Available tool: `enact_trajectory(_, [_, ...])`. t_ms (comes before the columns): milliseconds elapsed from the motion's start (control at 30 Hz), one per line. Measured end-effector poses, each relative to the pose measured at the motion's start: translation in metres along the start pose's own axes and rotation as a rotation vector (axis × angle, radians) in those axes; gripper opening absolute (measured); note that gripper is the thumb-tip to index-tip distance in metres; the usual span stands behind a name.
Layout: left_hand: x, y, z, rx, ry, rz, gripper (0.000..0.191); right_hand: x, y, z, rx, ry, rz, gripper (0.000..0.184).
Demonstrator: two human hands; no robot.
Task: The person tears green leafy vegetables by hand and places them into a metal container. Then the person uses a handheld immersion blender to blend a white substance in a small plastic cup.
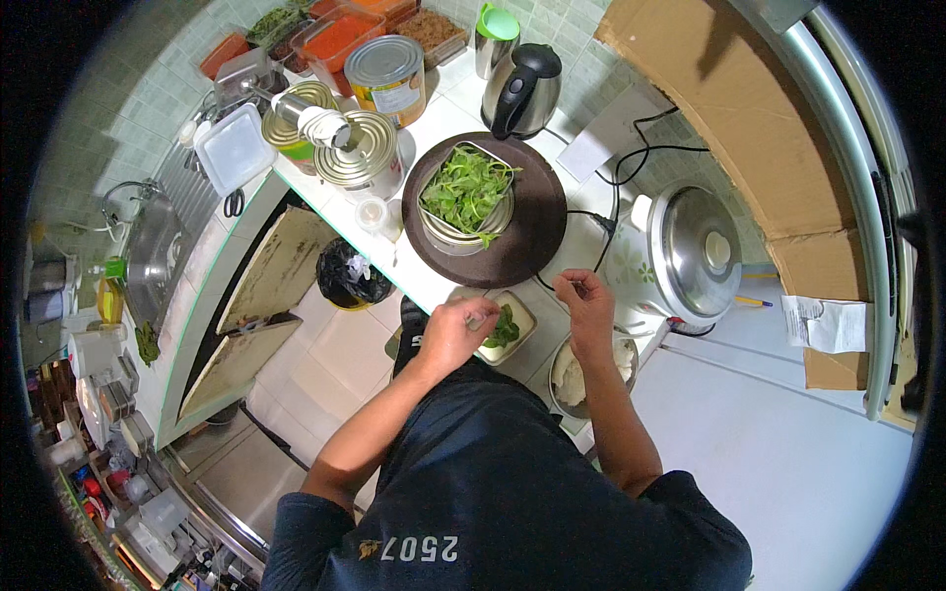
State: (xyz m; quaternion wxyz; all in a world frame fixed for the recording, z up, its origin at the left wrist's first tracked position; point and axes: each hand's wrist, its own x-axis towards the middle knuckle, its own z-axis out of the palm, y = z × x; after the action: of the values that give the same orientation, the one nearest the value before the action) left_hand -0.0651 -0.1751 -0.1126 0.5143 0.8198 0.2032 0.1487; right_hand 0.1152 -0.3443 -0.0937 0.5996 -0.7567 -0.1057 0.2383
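My left hand (460, 332) hovers over the left edge of a small square white dish (526, 313), fingers bent together. Whether anything is pinched between them is unclear. Dark green leaves (505, 329) lie in that dish. Right of the dish, my right hand (589, 310) is raised with fingers curled inward; the fingertips are too shaded to tell what they hold. Beneath my right wrist stands a round metal bowl (556, 388) with a pale white mass (573, 380). Beyond both hands, a square container heaped with leafy green sprigs (469, 188) sits on a brown round tray (536, 221).
A rice cooker (687, 251) stands at the right, an electric kettle (523, 92) at the back. Large tin cans (361, 151) and plastic food tubs (344, 33) line the far left. A black cable (616, 192) crosses the counter. A lined bin (347, 277) is below the edge.
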Motion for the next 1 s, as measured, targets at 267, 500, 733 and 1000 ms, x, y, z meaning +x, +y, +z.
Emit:
enact_trajectory(267, [-0.046, -0.025, -0.004, 0.289, 0.014, -0.009, 0.019, -0.023, -0.045, 0.103, -0.138, -0.282, -0.579, 0.014])
enact_trajectory(500, [-0.092, -0.029, -0.057, 0.038, 0.055, -0.263, 0.011, -0.029, -0.079, 0.272, -0.684, -0.285, -1.092, 0.030])
enact_trajectory(733, [-0.068, 0.007, -0.112, 0.065, 0.278, -0.215, 0.019, 0.015, -0.099, 0.175, -0.363, -0.205, -0.965, 0.026])
enact_trajectory(1000, [0.064, 0.039, -0.111, 0.260, 0.290, 0.179, 0.044, 0.103, -0.083, 0.063, -0.367, -0.059, -0.572, 0.024])
